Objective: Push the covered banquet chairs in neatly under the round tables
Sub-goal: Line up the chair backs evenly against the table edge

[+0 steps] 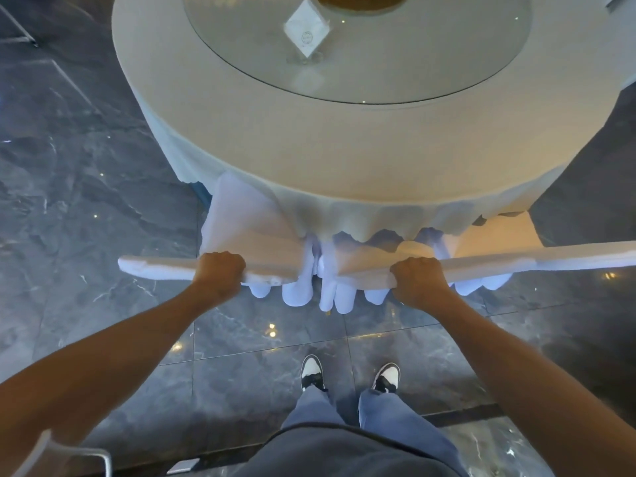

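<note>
1. Step in hand: two white fabric-covered banquet chairs stand side by side at the near edge of the round table draped in a pale grey-white cloth (344,160). The left hand (220,273) is closed over the top rail of the left covered chair (247,235); the right hand (418,278) is closed over the top rail of the right covered chair (516,235). Both fists wrap the fabric-clad edge, knuckles up.

2. Position of the chairs: their seats lie under the scalloped hem of the tablecloth and are mostly hidden by it; the chair backs stand just outside the table edge. The two backs nearly meet between the hands, where the covers bunch into hanging folds. By appearance, the push is at or near its end for this pair.

3. Next move, as judged: a short even push with both arms, or a small sideways correction, so the two backs line up and sit evenly against the cloth without dragging its hem. Then release and pass to other chairs, if any remain; none can be seen here.

4. Table surface: a round glass turntable (358,46) rests on the cloth and carries a folded white card in a clear stand (306,32).

5. Room: a polished dark grey marble-tiled floor (86,166) reflects ceiling lights. The person's black-and-white shoes (349,375) stand well back from the chairs. A metal-framed object at the lower left edge cannot be identified.
</note>
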`<state>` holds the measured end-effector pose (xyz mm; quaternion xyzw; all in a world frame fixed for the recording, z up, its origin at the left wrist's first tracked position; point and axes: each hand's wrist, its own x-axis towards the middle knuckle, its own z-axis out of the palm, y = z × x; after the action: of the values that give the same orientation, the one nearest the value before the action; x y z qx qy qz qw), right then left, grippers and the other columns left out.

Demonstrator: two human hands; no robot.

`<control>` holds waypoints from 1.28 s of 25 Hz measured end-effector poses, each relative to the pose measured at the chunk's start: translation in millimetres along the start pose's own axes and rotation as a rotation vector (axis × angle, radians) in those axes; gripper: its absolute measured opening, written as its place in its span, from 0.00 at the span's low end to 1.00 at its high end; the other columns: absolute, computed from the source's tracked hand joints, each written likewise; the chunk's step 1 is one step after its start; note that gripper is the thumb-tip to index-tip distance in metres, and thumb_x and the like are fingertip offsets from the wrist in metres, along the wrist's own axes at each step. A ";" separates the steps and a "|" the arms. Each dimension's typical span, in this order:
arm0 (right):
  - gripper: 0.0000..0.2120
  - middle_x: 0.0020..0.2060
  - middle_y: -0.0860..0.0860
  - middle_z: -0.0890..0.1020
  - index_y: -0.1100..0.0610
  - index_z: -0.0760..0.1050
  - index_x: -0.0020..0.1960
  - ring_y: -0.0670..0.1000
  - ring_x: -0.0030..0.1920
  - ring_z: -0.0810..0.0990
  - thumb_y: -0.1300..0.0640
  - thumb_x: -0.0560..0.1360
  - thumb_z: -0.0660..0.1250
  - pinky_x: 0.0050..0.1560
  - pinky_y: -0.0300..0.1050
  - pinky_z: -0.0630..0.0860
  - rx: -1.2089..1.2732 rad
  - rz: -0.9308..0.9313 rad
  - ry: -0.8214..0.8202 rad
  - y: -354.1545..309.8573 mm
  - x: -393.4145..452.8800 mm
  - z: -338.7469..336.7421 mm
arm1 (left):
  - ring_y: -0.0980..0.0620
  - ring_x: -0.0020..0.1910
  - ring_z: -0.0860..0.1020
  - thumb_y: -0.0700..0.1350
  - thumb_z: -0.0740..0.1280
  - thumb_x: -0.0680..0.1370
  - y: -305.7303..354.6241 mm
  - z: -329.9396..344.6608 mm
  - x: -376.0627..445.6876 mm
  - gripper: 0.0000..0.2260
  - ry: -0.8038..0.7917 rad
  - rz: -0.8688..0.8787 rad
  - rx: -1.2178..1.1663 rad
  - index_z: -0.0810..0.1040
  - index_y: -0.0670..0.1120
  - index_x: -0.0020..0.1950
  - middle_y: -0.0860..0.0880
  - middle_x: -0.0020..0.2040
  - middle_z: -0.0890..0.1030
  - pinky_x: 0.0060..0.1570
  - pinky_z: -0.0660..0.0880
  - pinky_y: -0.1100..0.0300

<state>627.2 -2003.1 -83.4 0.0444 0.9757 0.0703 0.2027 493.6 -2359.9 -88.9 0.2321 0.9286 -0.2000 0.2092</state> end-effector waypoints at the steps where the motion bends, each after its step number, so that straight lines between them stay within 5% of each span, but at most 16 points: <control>1: 0.11 0.43 0.48 0.83 0.50 0.81 0.51 0.51 0.43 0.82 0.48 0.74 0.65 0.45 0.43 0.78 -0.003 -0.001 0.000 -0.1 0.7 -0.1 | 0.48 0.45 0.82 0.43 0.66 0.72 9.2 -0.6 -1.1 0.12 0.000 0.020 -0.030 0.81 0.51 0.54 0.50 0.46 0.83 0.45 0.75 0.58; 10: 0.11 0.43 0.50 0.83 0.52 0.80 0.53 0.52 0.45 0.82 0.50 0.74 0.64 0.47 0.44 0.77 -0.025 0.004 0.008 -2.1 0.9 -3.3 | 0.48 0.37 0.75 0.41 0.63 0.71 56.5 -11.5 -17.1 0.08 0.018 0.101 -0.103 0.79 0.50 0.47 0.50 0.42 0.83 0.39 0.67 0.59; 32: 0.11 0.40 0.50 0.80 0.54 0.79 0.52 0.51 0.42 0.81 0.49 0.75 0.65 0.46 0.43 0.78 -0.041 0.015 0.018 -8.8 2.3 -6.2 | 0.43 0.44 0.81 0.45 0.63 0.73 71.6 -10.3 -29.8 0.09 0.079 0.268 -0.107 0.80 0.48 0.50 0.47 0.45 0.84 0.39 0.65 0.58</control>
<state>622.1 -2012.2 -80.0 0.0471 0.9754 0.0924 0.1944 551.4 -2307.2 -85.6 0.3500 0.9062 -0.1115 0.2094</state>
